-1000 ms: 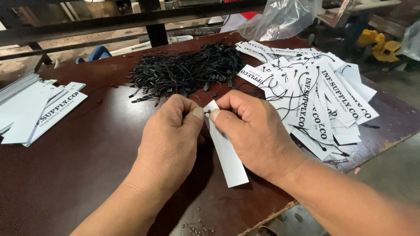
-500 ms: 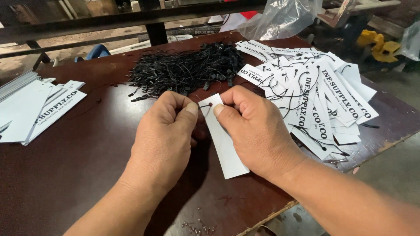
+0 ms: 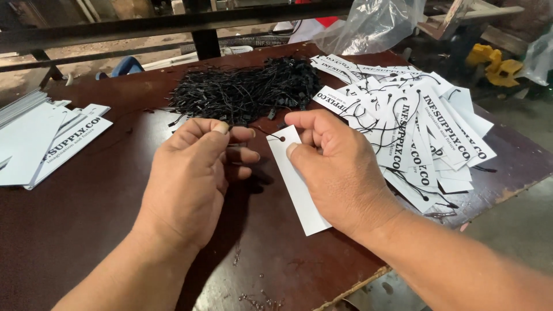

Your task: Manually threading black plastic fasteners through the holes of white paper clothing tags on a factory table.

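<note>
I get soft, even daylight, brighter toward the top right, where a clear plastic bag (image 3: pixel 374 23) glints. The dark counter (image 3: pixel 86 230) carries a dull sheen and soft shadows under both hands. The white tags (image 3: pixel 415 121) read bright but not blown out. Focus is sharp centrally; corners stretch slightly.

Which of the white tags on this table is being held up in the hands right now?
The blank-faced white tag pinched in the right hand; the tag piles lie flat at the left and right.
</note>
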